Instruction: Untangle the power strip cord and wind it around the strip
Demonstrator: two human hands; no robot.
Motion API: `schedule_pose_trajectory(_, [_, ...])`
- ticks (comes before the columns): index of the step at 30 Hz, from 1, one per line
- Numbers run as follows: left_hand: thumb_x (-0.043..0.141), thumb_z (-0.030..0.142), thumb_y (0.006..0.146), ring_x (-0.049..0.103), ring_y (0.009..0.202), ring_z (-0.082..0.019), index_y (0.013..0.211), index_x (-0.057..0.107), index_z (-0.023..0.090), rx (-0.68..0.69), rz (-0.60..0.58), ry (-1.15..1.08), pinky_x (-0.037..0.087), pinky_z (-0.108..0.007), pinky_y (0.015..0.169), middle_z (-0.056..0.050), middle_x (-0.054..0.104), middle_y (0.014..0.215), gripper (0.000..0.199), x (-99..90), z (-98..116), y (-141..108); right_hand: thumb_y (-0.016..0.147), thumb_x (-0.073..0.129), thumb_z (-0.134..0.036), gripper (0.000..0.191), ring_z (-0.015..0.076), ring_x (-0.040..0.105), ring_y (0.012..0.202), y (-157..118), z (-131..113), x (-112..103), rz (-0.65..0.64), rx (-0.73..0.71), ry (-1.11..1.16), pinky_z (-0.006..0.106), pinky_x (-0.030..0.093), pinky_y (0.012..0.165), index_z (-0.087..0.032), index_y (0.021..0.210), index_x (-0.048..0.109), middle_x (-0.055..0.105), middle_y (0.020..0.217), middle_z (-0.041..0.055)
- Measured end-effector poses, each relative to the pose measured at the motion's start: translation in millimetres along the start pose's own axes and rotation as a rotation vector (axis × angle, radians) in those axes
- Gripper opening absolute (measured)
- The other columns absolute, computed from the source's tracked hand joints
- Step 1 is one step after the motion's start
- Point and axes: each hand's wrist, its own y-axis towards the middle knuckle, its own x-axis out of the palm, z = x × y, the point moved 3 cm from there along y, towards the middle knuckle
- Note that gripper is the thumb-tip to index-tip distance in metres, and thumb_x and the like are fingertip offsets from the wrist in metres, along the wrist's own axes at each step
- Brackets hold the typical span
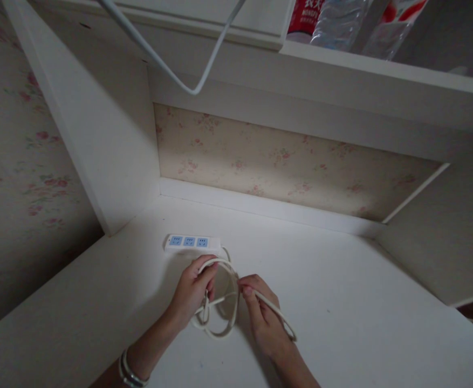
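Observation:
A white power strip (191,243) with three blue socket panels lies on the white desktop, just beyond my left hand. Its pale cord (235,307) runs from the right end into loose loops between my hands. The fingers of my left hand (196,288) are closed on the looped cord, with a small bunch of it hanging below them. My right hand (262,312) pinches another part of the cord between thumb and fingers, and a bent length of it passes over that hand toward the wrist. Bracelets circle my left wrist.
The white desktop (341,302) meets a side panel (110,161) at the left and a low ledge at the back. Overhead, a shelf (382,67) holds plastic-wrapped bottles (339,24). A white cable (155,56) hangs in a loop at the top.

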Motion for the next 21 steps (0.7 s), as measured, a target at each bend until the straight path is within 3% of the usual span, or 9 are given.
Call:
schedule_pose_trajectory(7, [0.065,0.046,0.076,0.042,0.036,-0.010,0.104,0.064,0.018,0.041,-0.078,0.110,0.033,-0.019,0.037,0.006,0.046,0.045,0.039,4.5,-3.8,0.6,0.093,0.047,-0.038,0.031,0.0146,0.049,0.074,4.6,3.1,14.5,-0.060,0.160,-0.022,0.025,0.045,0.063,-0.030,0.119,0.063,0.044,0.081,0.0010])
schedule_pose_trajectory(12, [0.066,0.046,0.075,0.043,0.035,-0.008,0.095,0.066,0.018,0.058,-0.105,0.114,0.031,-0.018,0.035,0.002,0.058,0.059,0.035,2.5,-7.2,3.1,0.090,0.051,-0.043,0.034,0.0151,0.047,0.077,5.6,1.5,10.2,-0.090,0.232,0.131,0.025,0.044,0.065,-0.031,0.119,0.064,0.042,0.082,0.0009])
schedule_pose_trajectory(17, [0.065,0.046,0.076,0.046,0.036,-0.008,0.093,0.063,0.017,0.063,-0.001,0.131,0.032,-0.017,0.035,0.003,0.056,0.056,0.033,-1.9,-5.6,4.3,0.075,0.067,-0.051,0.054,0.0122,0.046,0.062,8.7,5.7,3.3,-0.063,0.362,0.675,0.026,0.041,0.057,-0.028,0.124,0.059,0.052,0.079,0.0000])
schedule_pose_trajectory(21, [0.066,0.049,0.073,0.046,0.037,-0.008,0.089,0.062,0.018,0.079,0.128,0.096,0.030,-0.016,0.033,0.006,0.051,0.054,0.036,-7.1,-1.5,6.0,0.086,0.050,-0.055,0.045,0.0116,0.046,0.056,13.5,25.5,-12.4,0.157,0.519,1.054,0.027,0.044,0.054,-0.024,0.116,0.063,0.057,0.076,0.0018])
